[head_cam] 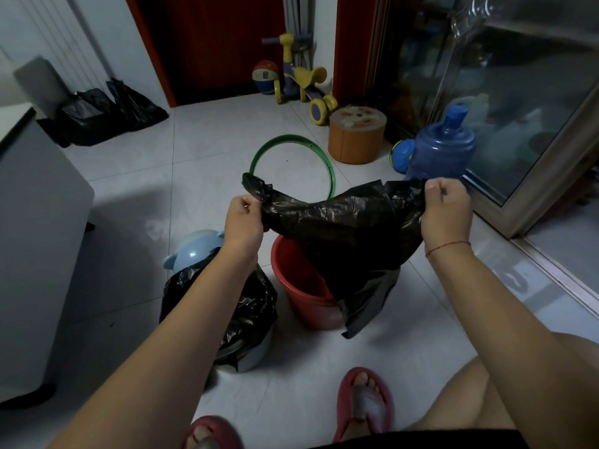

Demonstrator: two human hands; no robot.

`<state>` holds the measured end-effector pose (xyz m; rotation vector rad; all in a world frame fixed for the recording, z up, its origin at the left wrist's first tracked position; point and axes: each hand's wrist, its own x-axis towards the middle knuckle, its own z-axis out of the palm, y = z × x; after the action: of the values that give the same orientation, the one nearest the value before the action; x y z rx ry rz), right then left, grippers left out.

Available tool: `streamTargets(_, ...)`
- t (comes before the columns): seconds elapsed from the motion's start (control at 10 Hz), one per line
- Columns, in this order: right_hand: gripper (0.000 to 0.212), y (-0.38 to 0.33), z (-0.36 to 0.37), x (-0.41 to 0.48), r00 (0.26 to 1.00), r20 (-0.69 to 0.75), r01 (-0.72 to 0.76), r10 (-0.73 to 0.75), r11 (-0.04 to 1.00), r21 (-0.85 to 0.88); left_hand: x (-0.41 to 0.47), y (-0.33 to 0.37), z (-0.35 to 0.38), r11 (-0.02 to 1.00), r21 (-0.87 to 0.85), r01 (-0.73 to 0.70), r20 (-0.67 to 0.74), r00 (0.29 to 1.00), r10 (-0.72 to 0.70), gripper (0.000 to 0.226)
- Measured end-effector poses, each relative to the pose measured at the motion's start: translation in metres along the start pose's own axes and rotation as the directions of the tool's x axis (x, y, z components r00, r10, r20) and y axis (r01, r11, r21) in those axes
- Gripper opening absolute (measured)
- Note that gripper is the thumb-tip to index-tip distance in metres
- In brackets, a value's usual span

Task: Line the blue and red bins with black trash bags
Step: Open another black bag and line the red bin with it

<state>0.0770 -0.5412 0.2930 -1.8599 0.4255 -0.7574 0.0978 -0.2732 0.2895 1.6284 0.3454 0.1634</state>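
Head view: fingers (246, 205) of left hand (243, 222) and right hand (445, 209) pinched tight on bag (340, 228), stretched wide. Straight below, a bit nearer left hand: red bin (291, 280), still bare. Blue bin (197, 251) further left, lined already.

Two bins stand side by side on the floor (201, 150) before the person's feet. The left bin (201, 251) has a bag (246, 306) in it and over its rim. The right bin (301, 286) sits below a second bag (343, 241) stretched between the left hand (243, 218) and right hand (445, 209). Behind them lies a hoop (259, 153), with a stool (356, 134) and water jug (440, 147) further right.
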Motion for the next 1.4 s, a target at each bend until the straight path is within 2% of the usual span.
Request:
streamTargets(0.1, 0.019, -0.013, -0.001, 0.003, 0.996, 0.080, 0.033, -0.040, 0.996, 0.083, -0.003, 0.003, -0.005, 0.985, 0.172, 0.023, -0.098, 0.995, -0.006, 0.017)
streamTargets(0.2, 0.009, -0.027, 0.000, 0.006, 0.976, 0.215, -0.021, -0.027, 0.976, 0.218, -0.002, 0.009, -0.010, 0.818, 0.551, -0.162, -0.115, 0.957, 0.267, 0.062)
streamTargets(0.3, 0.008, -0.037, 0.007, 0.005, 0.930, 0.367, -0.127, -0.013, 0.926, 0.355, -0.004, 0.023, 0.001, 0.826, 0.402, -0.396, 0.366, 0.896, 0.252, 0.058)
streamTargets(0.4, 0.011, -0.041, 0.013, 0.003, 0.896, 0.443, -0.224, 0.015, 0.878, 0.423, -0.014, 0.024, 0.018, 0.864, 0.376, -0.334, 0.667, 0.745, -0.002, 0.034)
streamTargets(0.5, 0.016, -0.041, 0.014, 0.005, 0.894, 0.445, -0.275, 0.054, 0.849, 0.450, -0.022, 0.016, 0.033, 0.878, 0.371, -0.303, 0.749, 0.657, -0.090, 0.016)
streamTargets(0.6, 0.021, -0.038, 0.016, 0.005, 0.895, 0.430, -0.334, 0.121, 0.821, 0.463, -0.038, 0.009, 0.043, 0.940, 0.274, -0.205, 0.810, 0.576, -0.111, 0.008)
streamTargets(0.7, 0.010, -0.034, 0.020, 0.003, 0.888, 0.427, -0.370, 0.168, 0.812, 0.451, -0.051, 0.005, 0.050, 0.977, 0.200, -0.075, 0.785, 0.609, -0.114, 0.017)
streamTargets(0.8, 0.011, -0.033, 0.014, -0.002, 0.941, 0.291, -0.271, 0.174, 0.902, 0.335, -0.056, 0.013, 0.047, 0.986, 0.165, -0.002, 0.690, 0.715, -0.114, 0.025)
streamTargets(0.9, 0.051, -0.040, -0.008, -0.029, 0.988, 0.130, -0.107, 0.085, 0.979, 0.171, -0.054, 0.019, 0.038, 0.984, 0.172, -0.042, 0.590, 0.805, -0.069, 0.034)
streamTargets(1.0, 0.068, -0.057, -0.014, -0.085, 0.957, 0.288, -0.069, 0.027, 0.989, 0.134, -0.058, 0.019, 0.041, 0.979, 0.180, -0.091, 0.529, 0.849, -0.018, 0.037)
streamTargets(1.1, 0.063, -0.066, -0.005, -0.115, 0.927, 0.372, -0.054, 0.035, 0.998, 0.042, -0.070, 0.019, 0.048, 0.980, 0.165, -0.108, 0.514, 0.858, 0.008, 0.036)
streamTargets(1.2, 0.039, -0.063, 0.004, -0.110, 0.930, 0.366, -0.042, 0.033, 0.999, 0.015, -0.077, 0.018, 0.046, 0.982, 0.167, -0.093, 0.496, 0.868, -0.002, 0.035)
streamTargets(1.3, 0.021, -0.055, 0.010, -0.098, 0.942, 0.336, -0.015, -0.015, 0.996, 0.085, -0.077, 0.016, 0.044, 0.987, 0.130, -0.095, 0.498, 0.867, 0.018, 0.033)
streamTargets(1.4, 0.014, -0.051, 0.014, -0.090, 0.908, 0.420, -0.073, -0.003, 0.983, 0.166, -0.079, 0.020, 0.040, 0.996, 0.069, -0.053, 0.525, 0.851, 0.009, 0.025)
